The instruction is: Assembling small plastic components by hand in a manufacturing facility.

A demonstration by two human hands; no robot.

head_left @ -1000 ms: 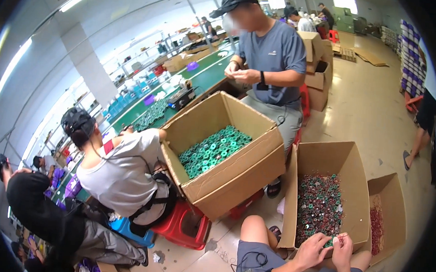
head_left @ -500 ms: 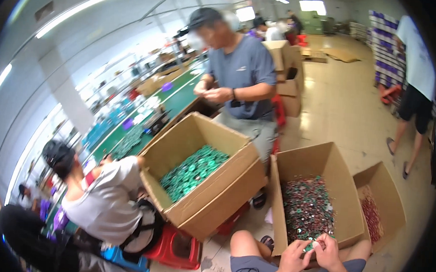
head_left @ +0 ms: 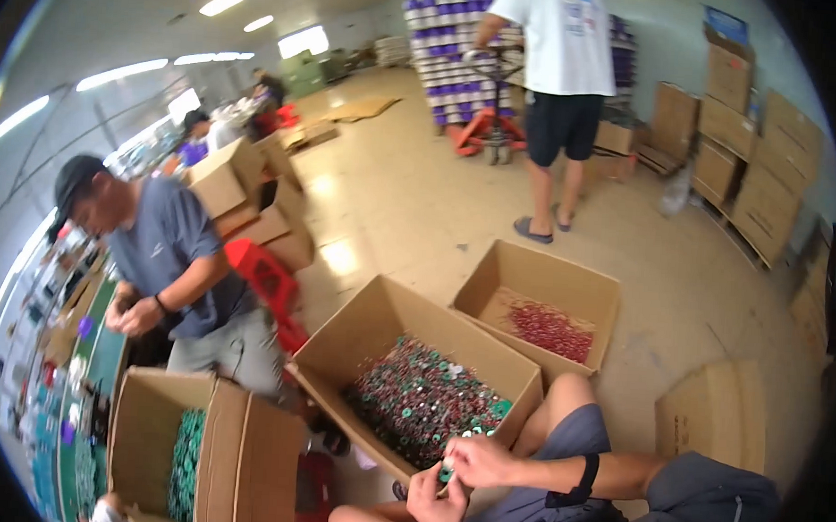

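Close together over the near edge of a cardboard box, my left hand and my right hand are both closed in a pinch. Between their fingertips is a small green round piece, partly covered by the fingers. The box in front of my knees holds a heap of small parts, reddish-brown thin pieces mixed with green and silvery discs. My right forearm comes in from the right with a dark band on it.
Behind that box stands a smaller carton with red thin pieces. At left is a tall carton of green rings, beside a standing person. Farther off, another person stands at a pallet jack.
My view has swung to the right, so the boxes and people sit farther left. My hands stay together at the green piece; the far person now stands by the pallet jack.
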